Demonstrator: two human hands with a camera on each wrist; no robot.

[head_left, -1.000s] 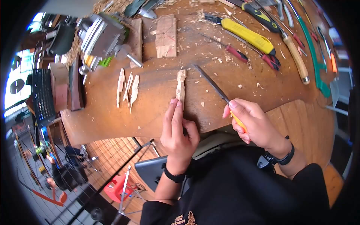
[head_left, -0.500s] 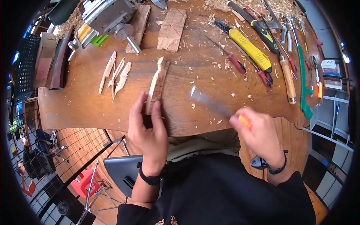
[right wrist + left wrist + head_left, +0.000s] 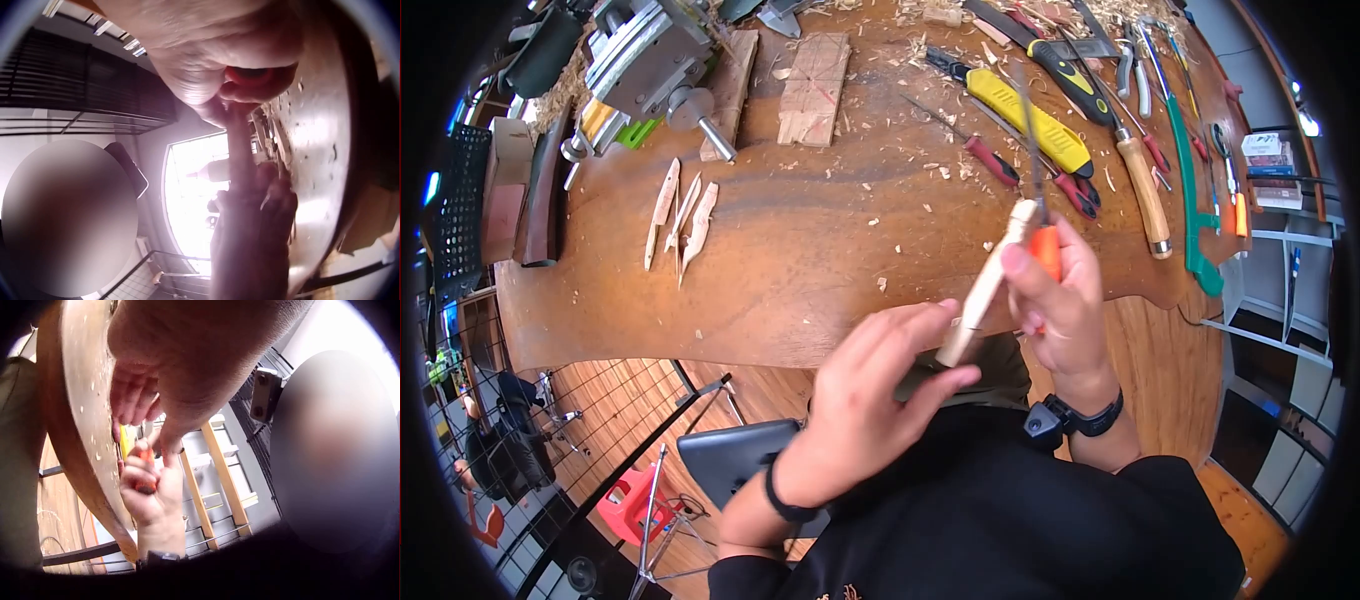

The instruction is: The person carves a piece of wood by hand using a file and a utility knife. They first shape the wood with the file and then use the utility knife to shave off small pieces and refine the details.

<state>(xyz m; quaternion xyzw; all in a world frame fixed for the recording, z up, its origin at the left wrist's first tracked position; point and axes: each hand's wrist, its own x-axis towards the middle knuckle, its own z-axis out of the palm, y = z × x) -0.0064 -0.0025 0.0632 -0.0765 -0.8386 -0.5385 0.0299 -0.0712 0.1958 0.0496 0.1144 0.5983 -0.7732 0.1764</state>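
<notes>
In the head view my right hand holds a file by its orange handle, the dark, blurred blade pointing away over the bench. The same hand's thumb presses a slim carved wooden piece against the fingers. This pale piece has a notched, narrowed far end and slants down toward me. My left hand is around the near end of the wood, fingers and thumb extended and spread apart on either side. In the left wrist view the right fist wraps the file's orange handle.
The wooden bench is strewn with shavings. Thin carved wood slivers lie at left, near a metal vise and a marked board. A yellow cutter, red-handled tools, a wooden-handled tool and a green saw lie at right.
The wooden piece has left the bench and passed from the left hand to the right. The file has swung to point away from me. My left hand has moved right with fingers spread.
</notes>
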